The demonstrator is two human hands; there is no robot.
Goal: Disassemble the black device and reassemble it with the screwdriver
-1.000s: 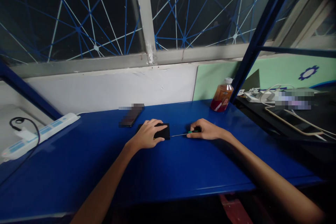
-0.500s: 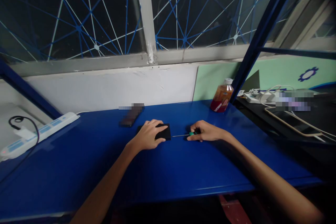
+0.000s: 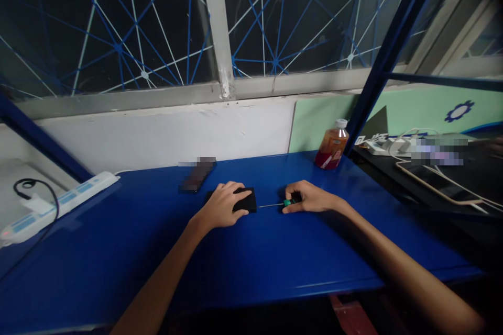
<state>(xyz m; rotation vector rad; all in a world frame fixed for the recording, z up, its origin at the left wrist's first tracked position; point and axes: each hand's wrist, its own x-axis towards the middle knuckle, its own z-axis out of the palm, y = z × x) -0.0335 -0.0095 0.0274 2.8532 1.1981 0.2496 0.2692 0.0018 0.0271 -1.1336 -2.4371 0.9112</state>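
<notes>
My left hand (image 3: 222,206) lies flat on a small black box (image 3: 247,200) in the middle of the blue table (image 3: 251,261), pressing it down. My right hand (image 3: 310,197) grips the green handle of a thin screwdriver (image 3: 280,203). Its metal shaft lies level and points left, with the tip at the right side of the black box. A dark phone (image 3: 195,176) lies just behind my left hand.
An orange drink bottle (image 3: 332,145) stands at the back right beside a slanted blue post (image 3: 387,52). A white power strip (image 3: 58,202) with a black cable lies at the left. Cables and a tablet (image 3: 436,180) lie on the dark bench to the right.
The screwdriver tip has stayed at the box's side. My right hand has shifted slightly on the handle, so more of the green shows. The left hand stays on the box.
</notes>
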